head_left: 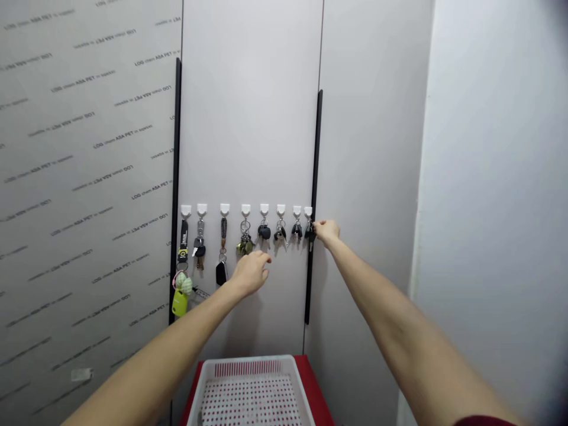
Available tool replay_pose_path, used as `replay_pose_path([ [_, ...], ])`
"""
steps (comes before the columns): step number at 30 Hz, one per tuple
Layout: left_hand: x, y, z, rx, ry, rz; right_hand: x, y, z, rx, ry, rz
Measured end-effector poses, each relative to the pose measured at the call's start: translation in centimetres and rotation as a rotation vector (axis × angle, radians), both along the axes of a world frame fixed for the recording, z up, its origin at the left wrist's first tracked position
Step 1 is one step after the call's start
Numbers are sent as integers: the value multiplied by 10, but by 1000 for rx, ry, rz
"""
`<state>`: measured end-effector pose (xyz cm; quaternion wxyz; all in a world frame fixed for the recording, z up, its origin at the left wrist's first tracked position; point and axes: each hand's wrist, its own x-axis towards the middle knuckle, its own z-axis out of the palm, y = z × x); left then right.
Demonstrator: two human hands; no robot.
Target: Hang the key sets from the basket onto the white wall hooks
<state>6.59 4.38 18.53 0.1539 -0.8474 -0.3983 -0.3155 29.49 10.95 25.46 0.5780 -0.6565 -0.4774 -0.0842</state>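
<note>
A row of several white adhesive hooks runs across the pale panel, each with keys hanging from it. My right hand is at the far right hook, its fingers pinched on the black-headed keys there. Its fingertips are partly hidden. My left hand hovers below the middle hooks, fingers loosely apart and holding nothing visible. Just above it dangles a brassy key bunch. To its left hangs a black key fob on a braided strap. A lanyard with a lime-green fob hangs farthest left.
Below the hooks, a white perforated plastic basket rests on a red surface. Long black handles line the panel's edges. Printed film covers the left panel, and a plain white wall stands at the right.
</note>
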Motion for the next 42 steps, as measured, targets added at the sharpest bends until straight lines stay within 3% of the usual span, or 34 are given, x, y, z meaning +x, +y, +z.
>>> replay_pose_path([
  [2,-8,3,-3,-43,-110,1,-6,-12,-12,36,19,-41],
  [4,-16,6,-4,-116,-269,22,-21,-27,-26,72,18,20],
  [7,-24,3,3,-209,-574,23,-62,-56,-43,48,-51,416],
  [9,-27,-4,12,-214,-774,-64,-96,-77,-47,71,-95,714],
  [11,-29,-15,21,-198,-912,-211,-127,-96,-44,168,-80,903],
  [14,-34,-27,30,-190,-985,-395,-160,-107,-37,289,-3,1042],
  [18,-48,-28,28,-181,-1002,-428,-180,-99,-35,292,47,1140],
  [24,-75,-12,9,-157,-955,-302,-202,-83,-51,176,2,1143],
  [26,-89,-3,1,-115,-980,-160,-212,-71,-60,95,-29,1063],
  [30,-118,20,-11,45,-1120,255,-231,-39,-71,-1,-29,737],
  [32,-126,30,-14,-4,-1113,381,-239,-25,-72,-9,1,627],
  [35,-124,41,-16,-208,-1014,464,-248,-9,-71,-52,3,576],
  [38,-119,46,-13,-265,-976,532,-248,1,-72,-66,3,546],
  [42,-123,45,11,-197,-1052,337,-239,6,-55,13,4,619],
])
